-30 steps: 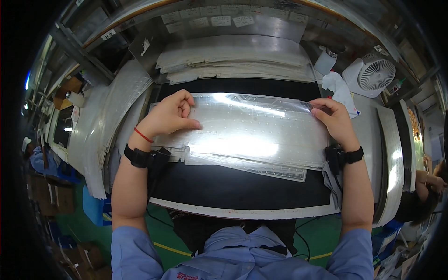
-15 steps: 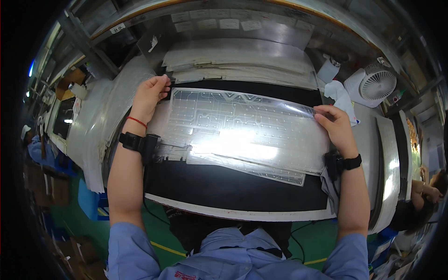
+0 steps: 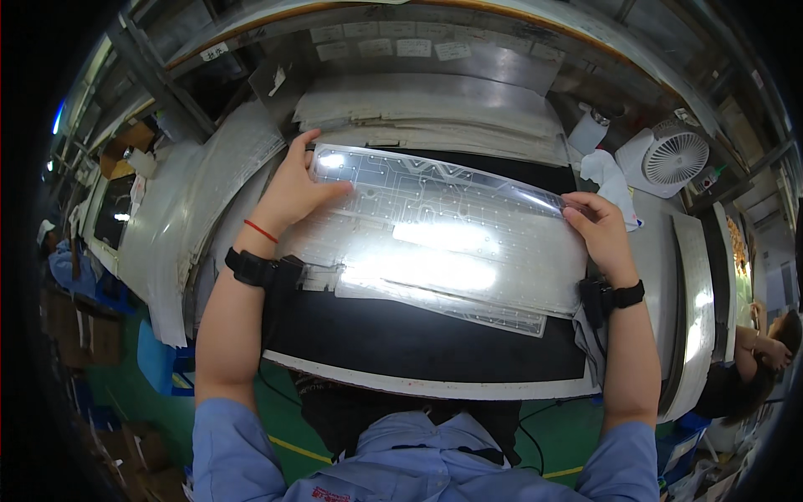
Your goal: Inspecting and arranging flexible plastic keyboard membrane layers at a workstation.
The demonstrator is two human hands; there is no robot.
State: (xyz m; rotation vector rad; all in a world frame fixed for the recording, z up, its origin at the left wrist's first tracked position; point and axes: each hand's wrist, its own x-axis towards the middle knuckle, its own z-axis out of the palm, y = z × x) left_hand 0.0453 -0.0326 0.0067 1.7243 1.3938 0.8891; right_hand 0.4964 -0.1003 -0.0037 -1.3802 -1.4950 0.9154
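Observation:
A clear plastic sheet printed with fine circuit lines (image 3: 468,197) is raised, tilted, above a stack of similar sheets (image 3: 510,322) on the black mat. My right hand (image 3: 604,233) pinches its right edge between thumb and fingers. At the other end, my left hand (image 3: 299,186) has its thumb lying over the sheet's face near the left edge; its index finger sticks up beside the corner, and the remaining fingers are mostly hidden. Strong glare whitens the middle of the sheets.
The black mat (image 3: 401,339) covers the bench. Stacks of pale sheets stand behind (image 3: 435,105), at the left (image 3: 188,201) and at the right (image 3: 694,309). A white fan (image 3: 665,159), a white cloth (image 3: 608,177) and a bottle (image 3: 590,130) sit at the back right.
My left hand has come right and down from beside the sheet, and its thumb now lies on the sheet. The left end of the sheet is higher. My right hand keeps its pinch.

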